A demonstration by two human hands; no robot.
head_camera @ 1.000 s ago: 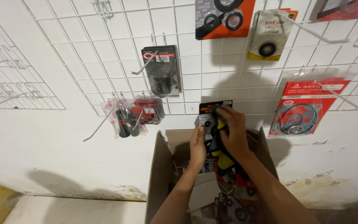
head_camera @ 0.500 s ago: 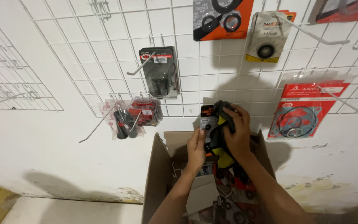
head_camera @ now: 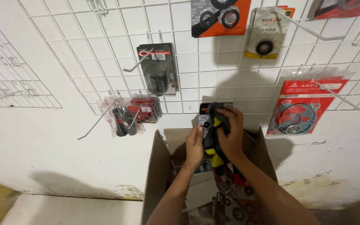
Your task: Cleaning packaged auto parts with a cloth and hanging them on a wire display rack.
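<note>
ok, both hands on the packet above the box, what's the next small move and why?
Probably lift the packet toward a bare hook on the wire grid. Left hand and right hand hold it just above the open box, below packets already hanging.

Two bare forearms, both raised from the lower edge and converging upward. Left hand: palm turned inward, fingers and thumb pressed flat along one side of a held item. Right hand: just beside and slightly above the left, fingers curled over the top, wrist bent, grip closed.
</note>
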